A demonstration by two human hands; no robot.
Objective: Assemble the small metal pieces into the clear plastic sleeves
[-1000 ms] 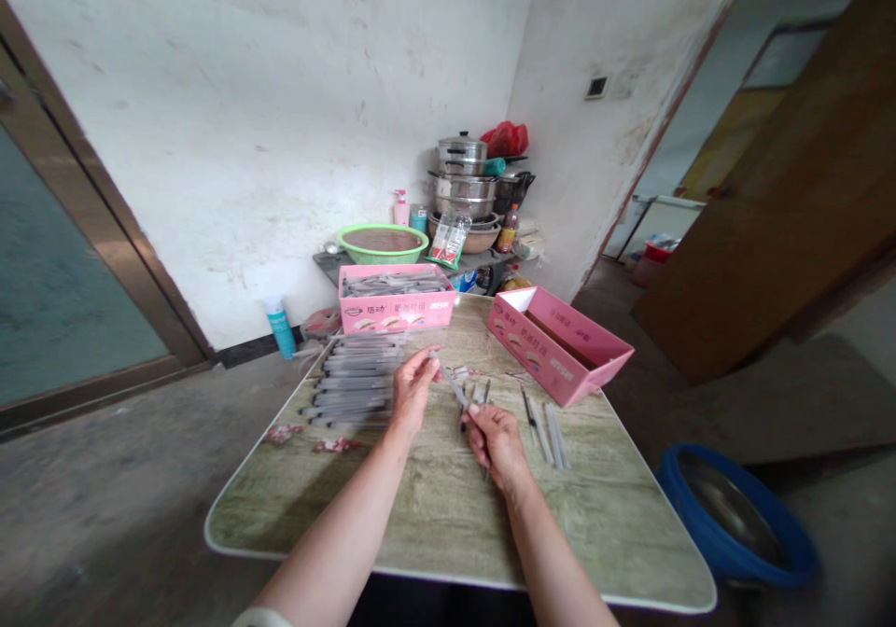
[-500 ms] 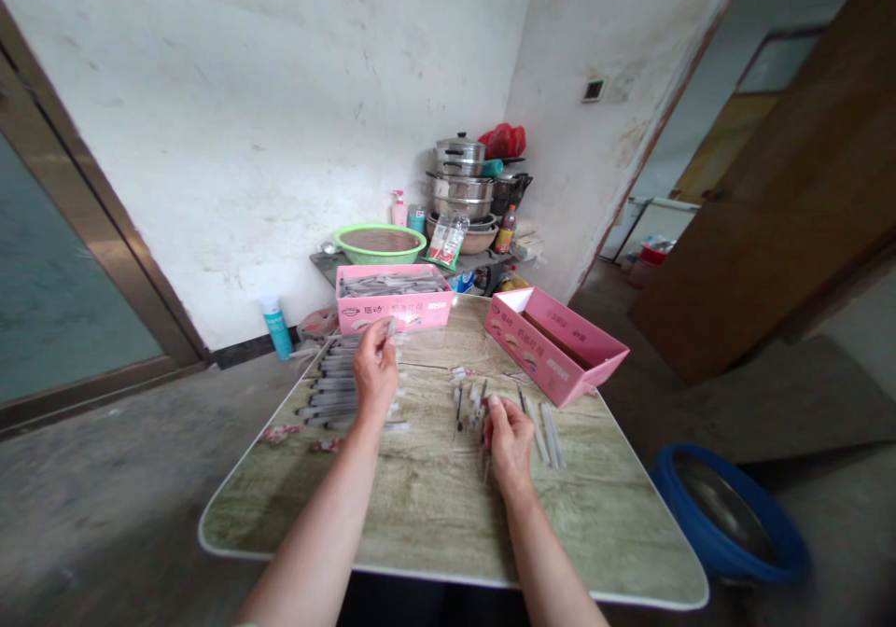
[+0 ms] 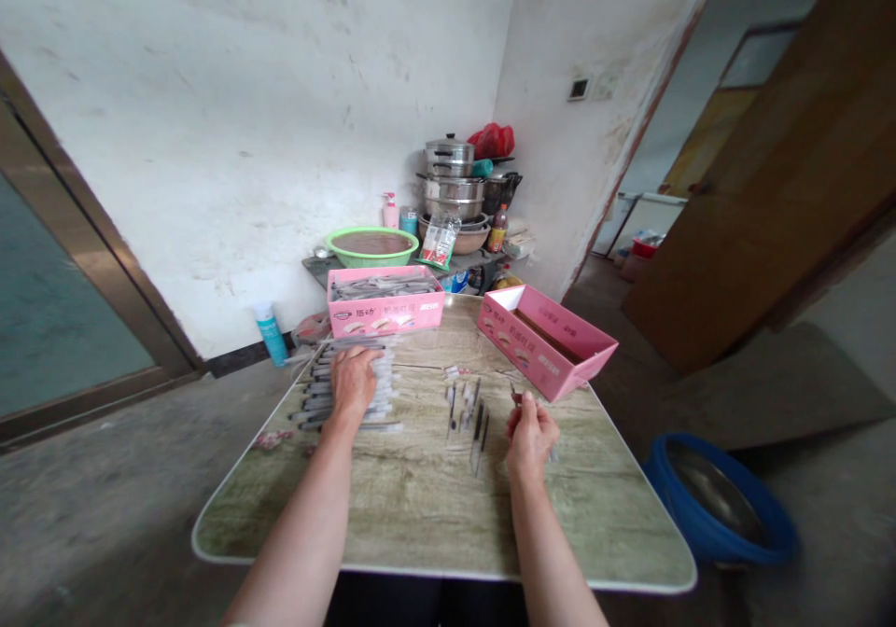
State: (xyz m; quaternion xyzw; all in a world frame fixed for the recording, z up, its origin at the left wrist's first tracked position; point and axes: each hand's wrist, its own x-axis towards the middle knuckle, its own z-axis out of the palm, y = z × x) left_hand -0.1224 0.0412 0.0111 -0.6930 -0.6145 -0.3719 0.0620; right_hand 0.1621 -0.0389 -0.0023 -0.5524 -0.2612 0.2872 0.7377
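Note:
My left hand point(image 3: 354, 380) lies palm down over a row of slim clear-and-grey pens point(image 3: 318, 401) with dark ends, on the table's left side. Its fingers reach across the pens, and whether one is pinched is hidden. My right hand point(image 3: 533, 429) is closed, thumb against fingers, with a thin dark pen part point(image 3: 514, 390) poking out at the top left. Clear tubes point(image 3: 553, 455) are mostly hidden beneath this hand. Between the hands lie several loose dark and clear pen parts point(image 3: 479, 431).
A pink box point(image 3: 385, 317) full of grey-clear pens stands at the table's back left. Another pink box point(image 3: 546, 352) sits at the back right. Beyond are a green basin point(image 3: 371, 254) and stacked pots point(image 3: 452, 188). A blue tub point(image 3: 724, 506) stands right of the table point(image 3: 434, 534).
My left hand has come down and slightly left onto the row of pens. My right hand has moved right from the loose parts, over the clear tubes, and the view has shifted slightly.

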